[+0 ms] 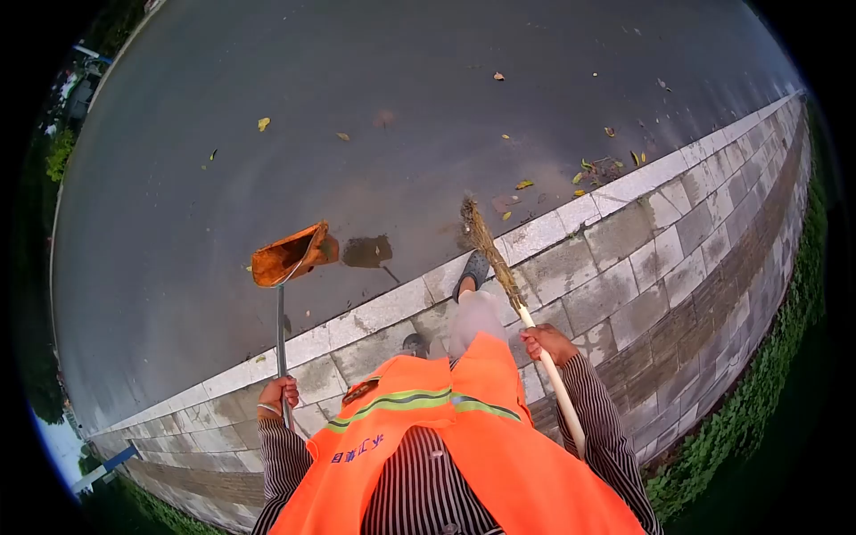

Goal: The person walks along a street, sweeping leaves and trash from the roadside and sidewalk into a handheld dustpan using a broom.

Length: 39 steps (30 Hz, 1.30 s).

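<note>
My left hand (279, 392) is closed around the grey metal handle (281, 325) of a long-handled dustpan. Its rusty orange pan (294, 254) hangs tilted over the grey road surface at the far end. In my right hand (549, 342) is the pale pole (562, 397) of a broom, gripped with the fingers wrapped round it. The broom's worn brown bristles (490, 250) point away from me, their tip over the road edge beside my dark shoe (473, 274). Whether the bristles touch the ground I cannot tell.
Pale curb stones (374, 314) run diagonally between the road (357, 62) and the paved sidewalk (615, 241). Leaves and dark debris (602, 171) lie along the curb at right, with scattered yellow leaves (264, 124) farther out. Green plants (740, 437) border the sidewalk.
</note>
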### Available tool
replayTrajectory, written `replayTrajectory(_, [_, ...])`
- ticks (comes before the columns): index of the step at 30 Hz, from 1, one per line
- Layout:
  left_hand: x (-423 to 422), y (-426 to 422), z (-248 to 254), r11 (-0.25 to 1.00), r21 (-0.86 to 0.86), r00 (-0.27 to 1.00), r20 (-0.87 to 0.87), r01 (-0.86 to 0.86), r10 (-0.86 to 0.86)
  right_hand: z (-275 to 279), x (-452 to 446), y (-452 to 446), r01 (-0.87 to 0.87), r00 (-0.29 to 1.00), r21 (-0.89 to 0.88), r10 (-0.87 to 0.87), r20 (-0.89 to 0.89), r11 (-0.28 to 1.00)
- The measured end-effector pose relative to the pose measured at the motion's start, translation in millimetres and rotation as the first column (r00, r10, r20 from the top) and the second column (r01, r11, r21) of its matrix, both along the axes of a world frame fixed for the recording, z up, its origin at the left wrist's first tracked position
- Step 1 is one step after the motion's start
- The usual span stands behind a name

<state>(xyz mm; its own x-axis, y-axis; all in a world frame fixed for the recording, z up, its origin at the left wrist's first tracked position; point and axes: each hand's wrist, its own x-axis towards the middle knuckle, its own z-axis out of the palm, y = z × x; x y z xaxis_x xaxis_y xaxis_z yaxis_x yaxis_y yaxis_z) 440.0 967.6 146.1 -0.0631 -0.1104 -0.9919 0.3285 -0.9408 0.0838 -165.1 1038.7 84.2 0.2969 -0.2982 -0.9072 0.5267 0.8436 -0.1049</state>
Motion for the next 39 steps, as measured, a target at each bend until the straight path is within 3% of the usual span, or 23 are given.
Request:
replayTrajectory(3, [-37,-53,13,1.0,-0.021,1.0,-0.007,-0.003,0.003,-23,-3,-65,-0.069,0.997,-0.024,0.07,0.044,0.997])
replayTrajectory(6, [-82,-112,28,0.999,-0.026,0.997,0.073,0.036,-0.034,-42,0,-128,0.013,0.995,0.006,-0.013,0.1,1.0])
replayTrajectory(11, [-140,-174,48,0.996,-0.044,0.993,0.099,0.074,-0.07,-146,-30,-200,0.021,0.982,0.067,-0.033,0.188,0.998])
replayTrajectory(13, [-160,-191,51,0.985,-0.09,0.981,0.143,0.147,-0.133,-166,-64,-215,-0.156,0.987,0.079,0.152,0.045,0.985])
replayTrajectory(14, [-165,-203,47,0.983,-0.087,0.976,0.164,0.16,-0.144,-142,-92,-226,-0.161,0.978,0.12,0.175,-0.117,0.98])
replayTrajectory(15, [-170,-216,41,0.98,-0.085,0.974,0.158,0.177,-0.163,-141,-123,-227,-0.339,0.903,-0.017,0.32,-0.287,0.941])
replayTrajectory(16, [-175,-230,34,0.979,-0.08,0.97,0.169,0.19,-0.175,-187,-159,-209,-0.381,0.884,-0.171,0.304,-0.355,0.909])
replayTrajectory(17, [-179,-246,24,0.977,-0.076,0.968,0.176,0.197,-0.182,-180,-188,-218,-0.018,0.963,0.045,0.029,-0.267,0.999])
replayTrajectory(18, [-186,-264,15,0.977,-0.052,0.963,0.183,0.208,-0.195,-183,-221,-222,0.02,0.972,0.079,-0.001,-0.236,0.997])
replayTrajectory(19, [-195,-281,6,0.973,-0.059,0.963,0.174,0.221,-0.208,-211,-258,-218,0.155,0.988,0.125,-0.151,-0.035,0.98])
replayTrajectory(20, [-206,-299,-3,0.968,-0.04,0.952,0.192,0.249,-0.237,-190,-276,-229,0.245,0.967,0.027,-0.242,-0.076,0.969])
replayTrajectory(21, [-215,-320,-14,0.961,-0.026,0.941,0.209,0.276,-0.265,-170,-285,-246,0.142,0.927,0.014,-0.128,-0.352,0.99])
replayTrajectory(23, [-218,-360,-49,0.947,-0.055,0.936,0.184,0.315,-0.301,-163,-296,-268,0.152,0.789,-0.061,-0.158,-0.593,0.987])
replayTrajectory(27, [-230,-444,-116,0.924,0.043,0.914,0.138,0.38,-0.382,-188,-300,-302,0.157,0.596,-0.229,-0.277,-0.753,0.961])
replayTrajectory(28, [-236,-469,-134,0.904,0.044,0.891,0.156,0.425,-0.427,-185,-306,-309,0.235,0.586,-0.321,-0.397,-0.706,0.917])
replayTrajectory(30, [-253,-500,-158,0.876,0.077,0.861,0.161,0.476,-0.482,-157,-321,-326,0.373,0.6,-0.29,-0.467,-0.649,0.882])
replayTrajectory(32, [-283,-544,-157,0.859,0.052,0.846,0.155,0.509,-0.511,-135,-335,-327,0.404,0.688,-0.279,-0.49,-0.536,0.871])
replayTrajectory(33, [-302,-560,-150,0.785,0.007,0.774,0.162,0.619,-0.612,-132,-338,-326,0.375,0.724,-0.273,-0.463,-0.51,0.886])
replayTrajectory(34, [-318,-578,-148,0.705,-0.035,0.699,0.179,0.708,-0.692,-129,-340,-323,0.416,0.756,-0.256,-0.488,-0.437,0.873])
replayTrajectory(36, [-336,-628,-177,0.728,-0.017,0.724,0.124,0.685,-0.679,-132,-349,-322,0.502,0.838,-0.107,-0.514,-0.186,0.858])
replayTrajectory(37, [-342,-646,-190,0.723,0.036,0.721,0.051,0.69,-0.691,-131,-346,-319,0.413,0.883,-0.161,-0.438,-0.17,0.896])
replayTrajectory(38, [-365,-665,-183,0.714,0.022,0.713,0.021,0.7,-0.701,-160,-360,-309,0.365,0.93,-0.001,-0.364,-0.051,0.931])
replayTrajectory(39, [-386,-686,-186,0.712,0.004,0.712,0.016,0.702,-0.702,-164,-363,-313,0.33,0.944,0.05,-0.328,-0.048,0.943])
